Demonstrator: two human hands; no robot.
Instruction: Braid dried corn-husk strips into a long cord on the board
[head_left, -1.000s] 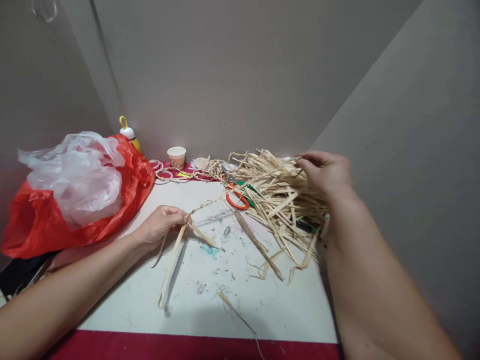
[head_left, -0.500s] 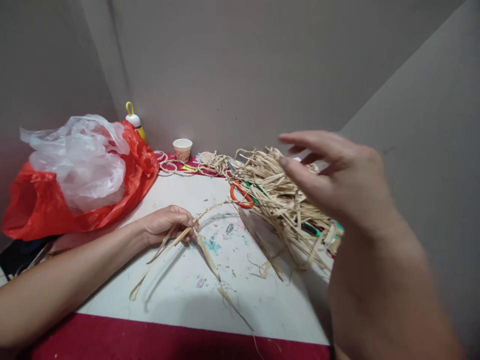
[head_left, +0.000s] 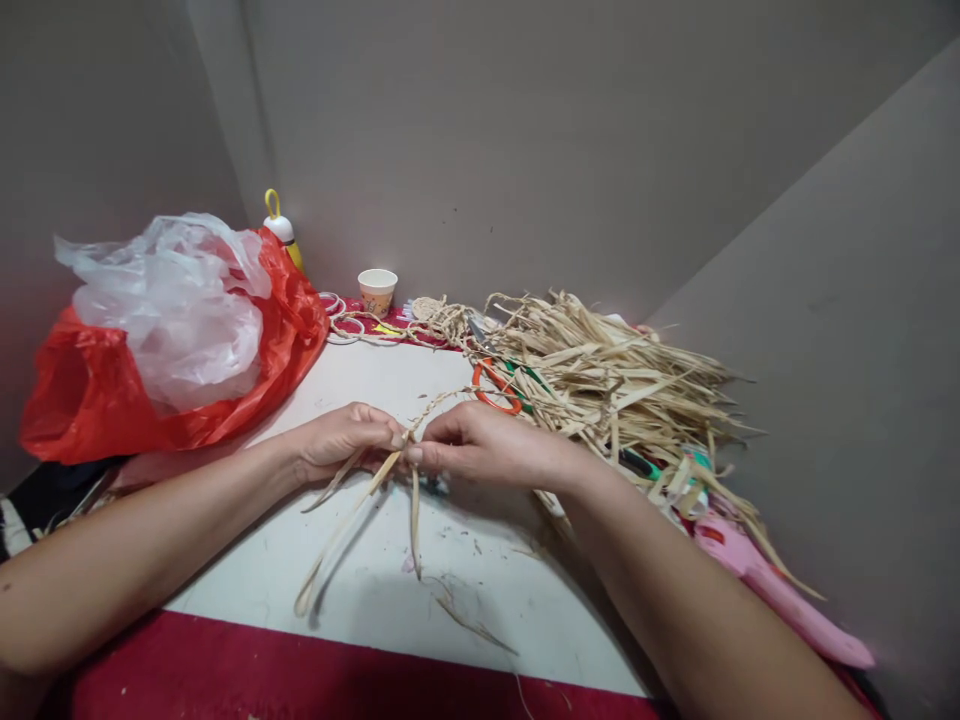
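Note:
Between my two hands is a straw braid, a thin pale cord that runs back toward the orange-handled scissors. My left hand pinches its near end, and loose flat strands fan out below the fingers toward me. From the other side, my right hand closes thumb and fingers on the same spot, where one strand hangs down. Its fingertips nearly meet those of the left hand. The far fingers of both hands are partly hidden.
A heap of dry straw lies at the right, with orange-handled scissors at its edge. Behind stand a paper cup and a yellow-and-white bottle. Red and clear plastic bags fill the left. A pink tool lies far right.
My right hand has come down from above the straw heap to the braid and now grips it beside my left hand. The left hand keeps its pinch. The view has shifted slightly.

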